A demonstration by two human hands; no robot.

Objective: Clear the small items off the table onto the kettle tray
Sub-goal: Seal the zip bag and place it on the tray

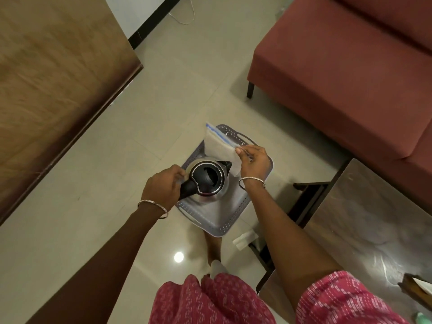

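Grey perforated plastic tray (210, 217) carries the steel kettle (208, 181), whose black handle (188, 190) the left hand (163, 185) grips. The right hand (253, 163) pinches a clear zip bag (219, 146) over the tray's far end, just beside the kettle.

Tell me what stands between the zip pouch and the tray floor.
The kettle, partly: it stands on the tray, the left hand gripping its handle, its spout overlapping the near edge of the pouch. The right hand pinches the pouch over the far end.
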